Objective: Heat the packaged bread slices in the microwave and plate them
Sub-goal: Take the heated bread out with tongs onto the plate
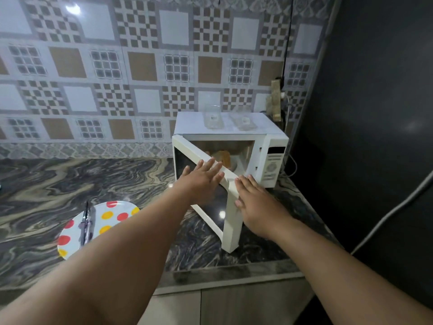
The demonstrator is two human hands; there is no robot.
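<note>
Your left hand (201,181) and right hand (254,205) press flat-fingered on the half-open microwave door (230,221), bread slices (223,158) just behind inside.

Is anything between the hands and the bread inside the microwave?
Yes. The half-open microwave door stands between them. The left hand lies flat on its top edge and the right hand on its free edge, while the bread sits inside behind it.
</note>
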